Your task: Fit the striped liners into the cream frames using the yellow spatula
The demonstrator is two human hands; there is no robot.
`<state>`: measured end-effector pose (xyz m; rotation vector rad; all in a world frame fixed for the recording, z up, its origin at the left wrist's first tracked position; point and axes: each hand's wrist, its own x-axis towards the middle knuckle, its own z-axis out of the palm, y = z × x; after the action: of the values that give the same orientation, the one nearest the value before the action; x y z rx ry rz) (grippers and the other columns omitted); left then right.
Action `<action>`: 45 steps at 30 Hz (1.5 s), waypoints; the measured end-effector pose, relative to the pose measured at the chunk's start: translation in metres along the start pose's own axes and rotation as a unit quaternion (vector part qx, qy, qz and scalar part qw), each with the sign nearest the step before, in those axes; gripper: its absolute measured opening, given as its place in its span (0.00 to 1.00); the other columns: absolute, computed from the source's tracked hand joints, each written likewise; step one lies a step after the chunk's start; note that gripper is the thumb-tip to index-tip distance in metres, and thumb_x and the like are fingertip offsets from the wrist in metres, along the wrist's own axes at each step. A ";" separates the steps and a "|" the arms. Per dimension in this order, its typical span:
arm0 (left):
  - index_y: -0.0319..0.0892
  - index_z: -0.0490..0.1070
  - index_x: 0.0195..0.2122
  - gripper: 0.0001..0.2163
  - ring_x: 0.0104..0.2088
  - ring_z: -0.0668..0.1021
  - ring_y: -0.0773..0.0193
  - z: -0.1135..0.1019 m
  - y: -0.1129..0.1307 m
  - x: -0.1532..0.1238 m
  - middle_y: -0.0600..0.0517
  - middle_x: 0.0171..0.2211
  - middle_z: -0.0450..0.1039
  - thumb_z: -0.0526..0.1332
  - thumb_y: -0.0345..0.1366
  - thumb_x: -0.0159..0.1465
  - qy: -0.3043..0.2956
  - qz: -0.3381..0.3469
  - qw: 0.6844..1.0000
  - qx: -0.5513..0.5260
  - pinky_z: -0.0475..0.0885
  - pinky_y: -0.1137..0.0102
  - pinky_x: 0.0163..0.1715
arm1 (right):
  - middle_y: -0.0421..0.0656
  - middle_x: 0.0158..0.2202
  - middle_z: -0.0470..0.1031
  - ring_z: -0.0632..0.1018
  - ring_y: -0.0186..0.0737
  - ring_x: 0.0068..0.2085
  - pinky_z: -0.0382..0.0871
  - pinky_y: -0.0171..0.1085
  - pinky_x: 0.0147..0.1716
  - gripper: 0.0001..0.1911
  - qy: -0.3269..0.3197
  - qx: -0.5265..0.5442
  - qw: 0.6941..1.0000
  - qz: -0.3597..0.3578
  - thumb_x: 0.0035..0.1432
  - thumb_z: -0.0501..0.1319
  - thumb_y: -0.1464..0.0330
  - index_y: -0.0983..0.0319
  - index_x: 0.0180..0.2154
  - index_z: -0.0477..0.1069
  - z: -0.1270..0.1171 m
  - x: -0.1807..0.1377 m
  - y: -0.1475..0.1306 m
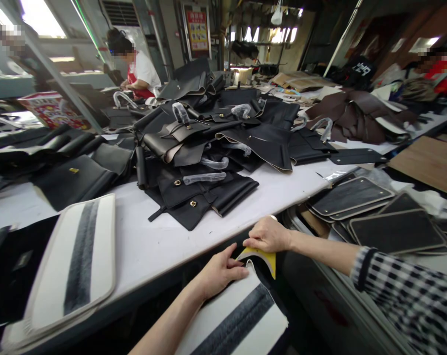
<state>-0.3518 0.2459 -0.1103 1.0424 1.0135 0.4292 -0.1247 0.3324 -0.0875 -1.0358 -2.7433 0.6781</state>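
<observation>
My right hand (270, 235) is closed around the back of a yellow crescent-shaped piece (262, 257), whose hollow edge faces down over a panel corner. This panel (212, 318) is white with a broad dark stripe and tilts up from the bottom of the view. My left hand (223, 271) grips it near the same corner, with its fingertips close to the left tip of the yellow piece. The panel's lower part runs out of view. To the left, similar striped white panels (101, 246) lie stacked on the white table (149, 246).
Black bag parts (204, 195) with wrapped handles and gold clasps are heaped mid-table. Dark panels with pale edges (393, 229) are piled at right. Brown pieces (356, 116) lie farther back. A person in a red apron (138, 74) works across the table.
</observation>
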 end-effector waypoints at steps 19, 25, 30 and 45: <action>0.38 0.70 0.32 0.15 0.26 0.60 0.69 0.008 0.021 -0.016 0.58 0.25 0.58 0.58 0.47 0.64 0.022 0.049 0.973 0.223 0.53 0.71 0.25 | 0.44 0.19 0.76 0.72 0.35 0.20 0.45 0.35 0.23 0.32 -0.018 -0.137 0.976 -0.168 0.68 0.47 0.54 0.62 0.19 0.72 0.004 0.019 -0.011; 0.40 0.64 0.26 0.16 0.24 0.59 0.70 0.010 0.024 -0.016 0.59 0.22 0.57 0.57 0.46 0.65 0.035 0.064 0.964 0.255 0.52 0.71 0.23 | 0.44 0.20 0.77 0.75 0.36 0.22 0.45 0.35 0.23 0.33 -0.016 -0.150 0.980 -0.134 0.69 0.46 0.53 0.63 0.20 0.74 0.005 0.014 -0.017; 0.39 0.71 0.33 0.13 0.26 0.62 0.68 0.011 0.027 -0.017 0.57 0.25 0.62 0.57 0.44 0.65 0.032 0.080 0.966 0.242 0.56 0.72 0.26 | 0.46 0.21 0.78 0.77 0.38 0.23 0.47 0.35 0.23 0.34 -0.012 -0.171 0.982 -0.082 0.70 0.45 0.53 0.63 0.22 0.76 0.006 0.006 -0.021; 0.40 0.72 0.34 0.12 0.25 0.65 0.67 0.013 0.029 -0.018 0.56 0.25 0.67 0.56 0.42 0.65 0.038 0.108 0.953 0.280 0.58 0.71 0.27 | 0.49 0.26 0.80 0.81 0.46 0.29 0.56 0.37 0.25 0.34 -0.019 -0.206 0.977 0.048 0.70 0.43 0.53 0.61 0.27 0.81 0.010 -0.010 -0.043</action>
<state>-0.3458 0.2402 -0.0747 1.6674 1.1245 0.3664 -0.1455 0.2940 -0.0772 -1.2473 -2.9552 0.1355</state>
